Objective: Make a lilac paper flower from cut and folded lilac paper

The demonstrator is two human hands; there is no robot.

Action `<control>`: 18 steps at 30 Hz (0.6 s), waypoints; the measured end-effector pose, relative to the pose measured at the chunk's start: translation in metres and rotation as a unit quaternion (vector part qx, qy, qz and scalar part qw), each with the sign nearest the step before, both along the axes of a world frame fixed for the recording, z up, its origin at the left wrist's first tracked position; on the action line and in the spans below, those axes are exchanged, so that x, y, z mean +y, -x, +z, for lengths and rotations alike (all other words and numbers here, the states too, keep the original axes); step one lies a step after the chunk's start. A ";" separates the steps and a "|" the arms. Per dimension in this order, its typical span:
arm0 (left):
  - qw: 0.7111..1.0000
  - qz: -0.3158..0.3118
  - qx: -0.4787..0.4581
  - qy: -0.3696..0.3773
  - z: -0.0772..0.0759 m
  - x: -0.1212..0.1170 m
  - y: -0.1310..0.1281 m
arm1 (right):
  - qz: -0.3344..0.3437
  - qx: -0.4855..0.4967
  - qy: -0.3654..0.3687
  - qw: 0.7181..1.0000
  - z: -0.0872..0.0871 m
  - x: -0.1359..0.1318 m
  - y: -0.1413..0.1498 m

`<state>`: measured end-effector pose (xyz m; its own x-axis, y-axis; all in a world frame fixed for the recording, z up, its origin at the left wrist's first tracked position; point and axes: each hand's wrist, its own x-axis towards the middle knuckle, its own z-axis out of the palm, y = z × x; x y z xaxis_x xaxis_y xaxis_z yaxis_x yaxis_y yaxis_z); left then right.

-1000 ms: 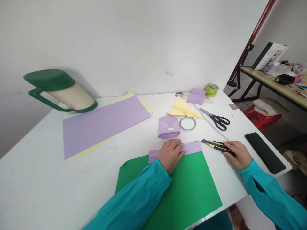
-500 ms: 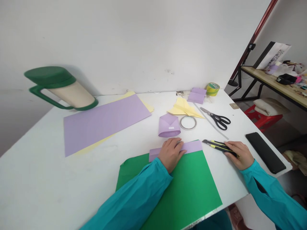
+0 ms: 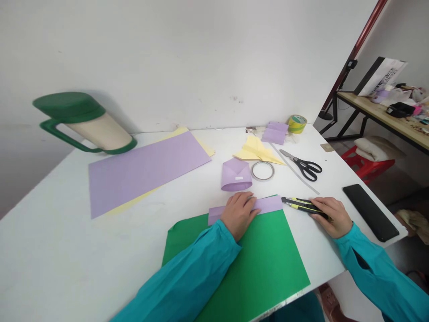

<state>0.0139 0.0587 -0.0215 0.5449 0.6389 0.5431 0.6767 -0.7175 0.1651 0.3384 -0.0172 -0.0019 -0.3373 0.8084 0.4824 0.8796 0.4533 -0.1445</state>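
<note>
My left hand (image 3: 238,214) lies over a folded purple paper strip (image 3: 270,205), fingers spread and pressing it down, holding nothing. The strip sits along the far edge of a green sheet (image 3: 264,259); its middle is hidden under my fingers. In my right hand (image 3: 335,217) is a black and yellow utility knife (image 3: 301,204), low over the white table. Its tip points left and reaches the strip's right end; I cannot tell whether they touch. Just beyond my left hand stand a small purple paper pouch (image 3: 236,174) and a tape roll (image 3: 262,171).
Black-handled scissors (image 3: 306,167), a folded yellow paper (image 3: 256,150) and yellow-green tape (image 3: 297,124) lie farther back. A black flat case (image 3: 370,212) is at the right edge. Left are a large purple sheet (image 3: 147,172) and a green-lidded jug (image 3: 90,123).
My right hand has moved slightly left with the utility knife, bringing its tip up to the strip's end. My left hand has stayed in place on the strip.
</note>
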 end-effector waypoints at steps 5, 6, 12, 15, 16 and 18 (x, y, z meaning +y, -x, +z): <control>0.999 -0.023 -0.016 0.018 0.005 -0.002 0.001 | 0.018 0.000 -0.012 1.000 0.001 0.002 0.004; 0.999 -0.029 -0.020 0.022 0.006 -0.002 0.001 | 0.021 -0.001 -0.013 1.000 0.001 0.002 0.004; 0.997 -0.007 -0.020 0.072 0.009 -0.003 0.000 | 0.036 -0.001 0.003 0.999 0.002 0.001 0.004; 0.997 0.011 -0.001 0.080 0.009 -0.003 0.000 | 0.039 0.000 0.018 0.999 0.003 0.001 0.003; 0.997 0.007 0.010 0.077 0.008 -0.002 0.000 | 0.043 0.001 0.020 0.999 0.002 0.002 0.003; 0.997 -0.021 0.036 0.066 0.007 -0.001 0.000 | 0.058 0.006 0.023 0.998 0.002 0.003 0.003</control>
